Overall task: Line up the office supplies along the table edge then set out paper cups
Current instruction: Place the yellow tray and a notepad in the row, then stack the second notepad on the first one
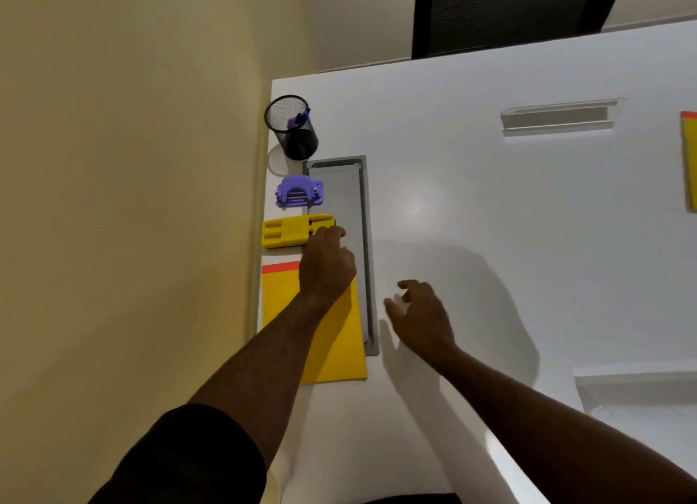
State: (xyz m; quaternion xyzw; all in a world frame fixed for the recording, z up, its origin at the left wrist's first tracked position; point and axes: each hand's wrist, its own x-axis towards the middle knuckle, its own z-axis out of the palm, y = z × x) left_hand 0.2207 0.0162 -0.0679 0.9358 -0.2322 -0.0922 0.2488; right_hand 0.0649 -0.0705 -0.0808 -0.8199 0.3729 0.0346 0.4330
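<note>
Along the left edge of the white table [471, 186] lie a black mesh pen cup [292, 128] with a purple pen, a purple hole punch [300, 193], a yellow stapler [288, 232] and a yellow notepad [332, 349] with an orange top strip. My left hand [327, 262] rests on the right end of the yellow stapler, fingers curled over it. My right hand [422, 315] hovers over the bare table to the right of the notepad, fingers spread and holding nothing. No paper cups are in view.
A grey cable-port lid [358, 217] is set into the table beside the supplies. A clear acrylic holder [558, 117] lies at the back right. Another yellow pad [690, 160] shows at the right edge. A beige wall borders the table's left side.
</note>
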